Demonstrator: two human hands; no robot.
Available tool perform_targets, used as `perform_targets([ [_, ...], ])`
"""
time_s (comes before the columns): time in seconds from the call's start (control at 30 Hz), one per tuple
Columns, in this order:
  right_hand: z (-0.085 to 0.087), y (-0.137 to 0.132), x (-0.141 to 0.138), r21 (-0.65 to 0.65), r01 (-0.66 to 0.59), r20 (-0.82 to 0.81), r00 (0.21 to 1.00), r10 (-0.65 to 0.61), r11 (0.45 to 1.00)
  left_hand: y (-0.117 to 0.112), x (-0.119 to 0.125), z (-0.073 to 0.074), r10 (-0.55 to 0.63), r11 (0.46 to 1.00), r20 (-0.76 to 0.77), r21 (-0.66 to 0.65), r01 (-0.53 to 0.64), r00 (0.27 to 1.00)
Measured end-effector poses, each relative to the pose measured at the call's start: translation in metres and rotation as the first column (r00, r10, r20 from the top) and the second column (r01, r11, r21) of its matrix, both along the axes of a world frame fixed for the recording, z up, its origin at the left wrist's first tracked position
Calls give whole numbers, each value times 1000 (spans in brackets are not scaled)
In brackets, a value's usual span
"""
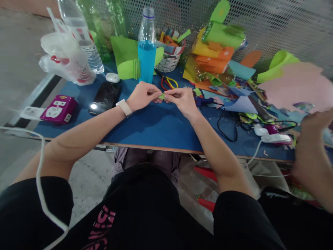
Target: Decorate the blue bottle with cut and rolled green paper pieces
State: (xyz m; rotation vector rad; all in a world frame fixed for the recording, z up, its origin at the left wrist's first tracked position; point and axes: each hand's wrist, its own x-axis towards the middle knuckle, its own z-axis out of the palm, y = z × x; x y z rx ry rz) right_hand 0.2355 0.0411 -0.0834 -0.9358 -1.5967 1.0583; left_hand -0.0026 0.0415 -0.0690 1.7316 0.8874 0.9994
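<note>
The person's left hand [147,95] and right hand [183,99] each pinch, thumb against curled fingers, a small bright-green piece [162,96] above the blue tabletop [161,128]. It is a narrow lime sliver, matte, its ends hidden by fingertips; its full shape cannot be told. Just beyond stand red-and-yellow handles [170,83] and a bottle [147,57] of blue liquid.

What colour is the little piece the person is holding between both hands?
The little piece is bright green; the head view, the only one here, shows it.
</note>
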Motion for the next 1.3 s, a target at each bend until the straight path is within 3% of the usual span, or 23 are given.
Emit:
perform_targets([
  [0.57,5,-1,-4,1,34,-3,999,-34,999,-3,2,5,27,999,25,-35,-26,999],
  [1.0,6,-4,-5,37,13,-58,998,-11,999,-3,0,6,55,989,20,133,-57,998],
  [1.3,11,-5,-2,38,12,21,1000,-12,999,-5,0,10,29,996,-13,89,-27,1000],
])
